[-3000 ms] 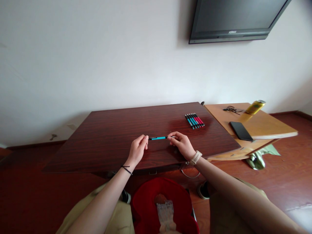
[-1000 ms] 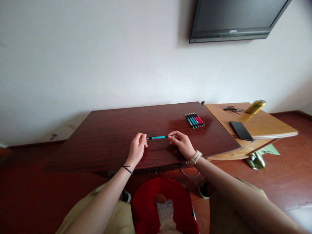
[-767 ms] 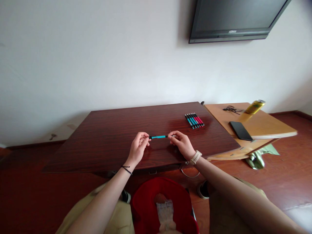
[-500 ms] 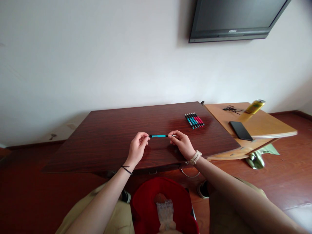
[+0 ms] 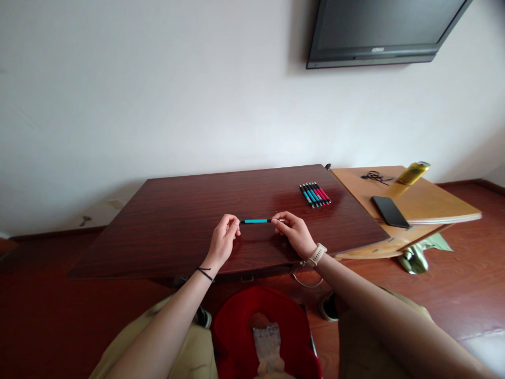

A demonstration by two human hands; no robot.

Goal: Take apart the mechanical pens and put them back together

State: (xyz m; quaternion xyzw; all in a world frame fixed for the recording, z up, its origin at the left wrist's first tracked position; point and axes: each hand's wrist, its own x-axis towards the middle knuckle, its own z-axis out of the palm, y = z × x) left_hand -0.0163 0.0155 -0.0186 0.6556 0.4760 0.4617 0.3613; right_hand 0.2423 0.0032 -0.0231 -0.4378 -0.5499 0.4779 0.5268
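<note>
Between my two hands a blue and black pen (image 5: 255, 221) is held level, just over the dark wooden table (image 5: 189, 210). My left hand (image 5: 224, 237) pinches its left end between thumb and fingers. At the other end, my right hand (image 5: 292, 231) has its fingertips closed round the black part, and a pale tip shows past them. To the right and farther back lies a neat row of several pens (image 5: 314, 195), blue ones on the left and red ones on the right.
A lighter wooden table (image 5: 437, 202) adjoins on the right, bearing a black phone (image 5: 390, 211), a black cable (image 5: 375, 178) and a yellow can (image 5: 412, 172). A television (image 5: 386, 31) hangs on the wall. Below me is a red seat (image 5: 229, 326).
The left fingers have shifted slightly and the pen's blue barrel looks turned a little. Both hands keep their places on the pen.
</note>
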